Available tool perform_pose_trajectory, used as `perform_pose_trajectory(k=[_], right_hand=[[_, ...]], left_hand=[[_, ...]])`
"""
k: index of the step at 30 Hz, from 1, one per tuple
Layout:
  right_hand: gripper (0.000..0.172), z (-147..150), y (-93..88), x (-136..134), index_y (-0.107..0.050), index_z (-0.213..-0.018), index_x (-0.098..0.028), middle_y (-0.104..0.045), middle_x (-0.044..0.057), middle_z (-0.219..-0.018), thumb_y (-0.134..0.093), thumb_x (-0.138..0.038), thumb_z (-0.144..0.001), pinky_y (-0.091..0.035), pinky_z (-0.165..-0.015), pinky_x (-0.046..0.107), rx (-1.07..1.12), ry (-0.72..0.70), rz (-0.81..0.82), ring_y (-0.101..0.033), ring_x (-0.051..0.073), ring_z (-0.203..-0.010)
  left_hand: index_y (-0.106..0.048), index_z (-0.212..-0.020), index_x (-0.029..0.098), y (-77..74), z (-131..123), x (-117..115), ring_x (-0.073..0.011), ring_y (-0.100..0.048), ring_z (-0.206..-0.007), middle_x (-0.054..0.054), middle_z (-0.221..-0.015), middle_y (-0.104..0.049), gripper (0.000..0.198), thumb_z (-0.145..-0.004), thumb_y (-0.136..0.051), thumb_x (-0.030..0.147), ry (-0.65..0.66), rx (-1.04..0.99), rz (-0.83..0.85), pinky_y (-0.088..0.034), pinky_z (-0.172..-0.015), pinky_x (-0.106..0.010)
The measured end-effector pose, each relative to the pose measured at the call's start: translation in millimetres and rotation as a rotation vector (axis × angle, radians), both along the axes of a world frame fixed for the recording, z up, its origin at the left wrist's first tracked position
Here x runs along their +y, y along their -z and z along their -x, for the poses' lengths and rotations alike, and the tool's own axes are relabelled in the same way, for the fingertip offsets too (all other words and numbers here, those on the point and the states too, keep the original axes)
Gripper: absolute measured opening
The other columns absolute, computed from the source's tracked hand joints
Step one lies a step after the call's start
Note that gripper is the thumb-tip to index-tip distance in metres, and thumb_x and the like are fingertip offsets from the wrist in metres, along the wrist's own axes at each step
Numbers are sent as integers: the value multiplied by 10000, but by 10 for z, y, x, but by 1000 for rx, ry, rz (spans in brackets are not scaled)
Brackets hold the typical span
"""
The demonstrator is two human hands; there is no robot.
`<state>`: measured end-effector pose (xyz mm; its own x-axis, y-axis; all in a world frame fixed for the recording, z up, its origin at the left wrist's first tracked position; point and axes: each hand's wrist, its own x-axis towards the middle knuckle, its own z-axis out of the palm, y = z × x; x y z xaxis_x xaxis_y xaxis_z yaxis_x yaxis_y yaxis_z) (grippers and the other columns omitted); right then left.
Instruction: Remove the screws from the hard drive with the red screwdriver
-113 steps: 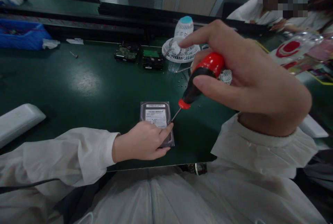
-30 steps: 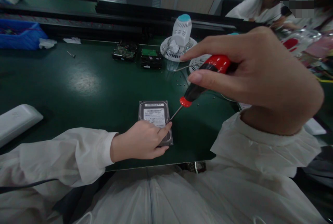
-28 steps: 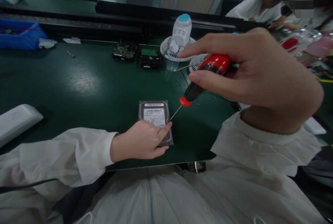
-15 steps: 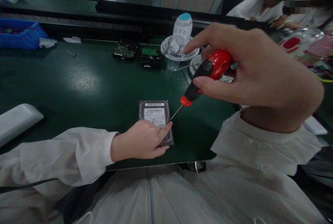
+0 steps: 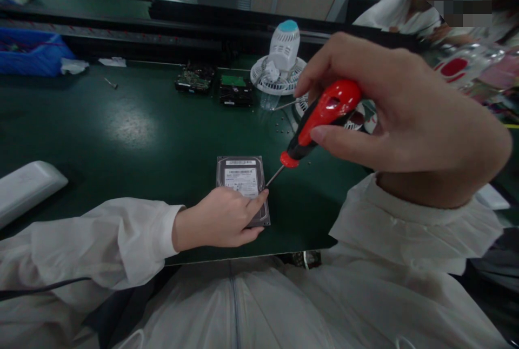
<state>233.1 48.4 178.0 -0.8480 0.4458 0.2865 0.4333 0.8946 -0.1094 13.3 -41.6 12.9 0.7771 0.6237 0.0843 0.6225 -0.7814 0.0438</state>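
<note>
A hard drive [image 5: 240, 176] lies label side up on the green table near its front edge. My left hand [image 5: 225, 217] grips it across the lower half, the index finger reaching to the right edge and the thumb at the near edge. In my right hand [image 5: 389, 106] is a red and black screwdriver [image 5: 320, 116], held by its handle between thumb and fingers. Its shaft slants down to the left, and the tip meets the drive's right edge beside my left index fingertip. The exact contact under the tip is too small to make out.
Two more hard drives [image 5: 235, 89] lie toward the back, beside a white fan [image 5: 284, 49]. Several small screws [image 5: 279, 125] are scattered near it. A blue bin [image 5: 34, 53] stands back left, a white case [image 5: 30, 189] at left. Another person [image 5: 399, 11] sits at back right.
The screwdriver handle has turned in my right hand, so more of its red side shows. My right fingers have shifted slightly to the right; my left hand and the drive stay put.
</note>
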Motion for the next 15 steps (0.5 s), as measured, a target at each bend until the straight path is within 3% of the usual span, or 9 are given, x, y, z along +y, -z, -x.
perform_pose_trajectory(k=[4,6,10,13,15], right_hand=[[379,31,-5,-17,-570,-927,-194,-591,18,-824,-477,-558,-968,-356,-664,354,-7,95,-15,-493,149,-687],[307,39,6,-15,-560,-933,-198,-601,22,-862,-534,-503,-945,-351,-666,359,13,118,-49,-478,151,-696],[225,48,28,-10,-514,-1043,-205,-578,32,-1005,-575,-331,-868,-384,-711,349,51,15,-62,-464,151,-755],[215,84,36,-23,-528,-1041,-190,-555,24,-955,-512,-378,-939,-374,-706,333,23,-25,-20,-461,140,-742],[297,109,36,-35,-555,-974,-182,-534,6,-853,-470,-466,-992,-347,-680,322,32,9,-18,-438,124,-691]], left_hand=[[-530,-1440,6,-14,-4,3,-254,-723,-651,-123,-775,-759,667,-965,-508,473,-7,5,-4,-505,-569,-339],[-535,-1436,6,-24,-8,4,-255,-721,-647,-121,-761,-755,668,-962,-511,475,-10,15,-2,-505,-568,-340],[-532,-1440,-1,-31,-12,2,-256,-712,-624,-116,-742,-749,673,-967,-502,476,-5,21,-9,-499,-546,-348],[-527,-1445,-1,-28,-10,-4,-266,-719,-632,-121,-771,-760,675,-967,-503,476,-2,11,-12,-502,-537,-357],[-526,-1447,1,-26,-8,-6,-272,-725,-641,-123,-793,-768,674,-963,-514,471,-5,9,-6,-507,-536,-363]])
